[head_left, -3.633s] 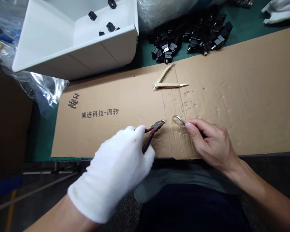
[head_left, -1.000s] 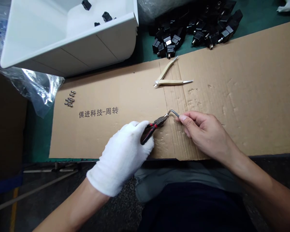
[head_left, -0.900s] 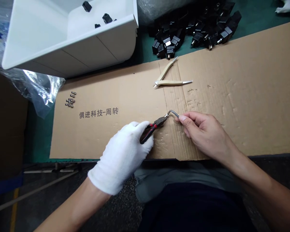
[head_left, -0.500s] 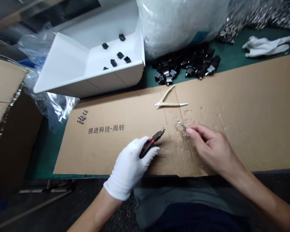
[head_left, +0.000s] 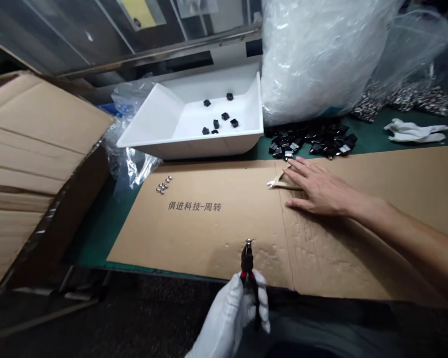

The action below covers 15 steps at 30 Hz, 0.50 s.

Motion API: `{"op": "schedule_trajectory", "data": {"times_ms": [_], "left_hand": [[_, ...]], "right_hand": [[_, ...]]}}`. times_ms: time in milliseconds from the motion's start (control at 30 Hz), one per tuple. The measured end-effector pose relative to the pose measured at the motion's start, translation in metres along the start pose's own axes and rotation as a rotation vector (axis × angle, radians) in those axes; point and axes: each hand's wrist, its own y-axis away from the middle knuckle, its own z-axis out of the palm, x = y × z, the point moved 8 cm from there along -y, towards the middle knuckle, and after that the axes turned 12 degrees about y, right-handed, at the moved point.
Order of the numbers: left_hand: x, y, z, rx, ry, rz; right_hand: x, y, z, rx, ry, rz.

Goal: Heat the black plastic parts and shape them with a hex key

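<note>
Green counter [head_left: 91,241] carries a cardboard sheet [head_left: 194,238], on which the work is laid out; the worked area should be confined to it. White bin [head_left: 194,148] stands beyond the sheet's far edge, out of the way of both hands.

Right hand [head_left: 319,188], bare: fingers apart and spread low over the cream-handled cutter [head_left: 283,186]. Whether they touch it cannot be told. Left hand [head_left: 229,311], gloved: fingers clamped around the handles of the dark pliers [head_left: 248,261], jaws pointing away from the body, near the sheet's front edge.

Cutter lies with its handles splayed toward the right hand. Sound practice would be to take it by both handles, clear of the pointed head.

Dark pliers call for firm, even pressure, enough to prevent slipping without marking the metal.

Metal piece [head_left: 249,242] is at the tip of the dark pliers, well apart from the loose metal pieces [head_left: 164,185] on the sheet's left side. Its exact shape is too small to judge; its seating should be checked.
</note>
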Motion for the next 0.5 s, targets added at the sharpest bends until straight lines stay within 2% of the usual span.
{"op": "schedule_trajectory", "data": {"times_ms": [100,200,267,400,500], "left_hand": [[-0.026,0.003,-0.014,0.027,0.204,-0.027],[-0.036,-0.001,-0.026,0.030,0.284,-0.038],[-0.040,-0.005,-0.032,0.026,0.343,-0.062],[-0.046,-0.009,-0.036,-0.016,0.439,-0.120],[-0.054,-0.006,-0.034,-0.008,0.530,-0.199]], "right_hand": [[0.004,-0.021,0.016,-0.034,0.003,-0.043],[0.011,-0.027,0.024,-0.054,0.034,-0.044],[0.012,-0.025,0.022,-0.059,0.054,-0.030],[-0.005,-0.008,-0.005,-0.043,-0.027,0.128],[-0.042,0.016,-0.028,-0.123,-0.288,0.223]]}}
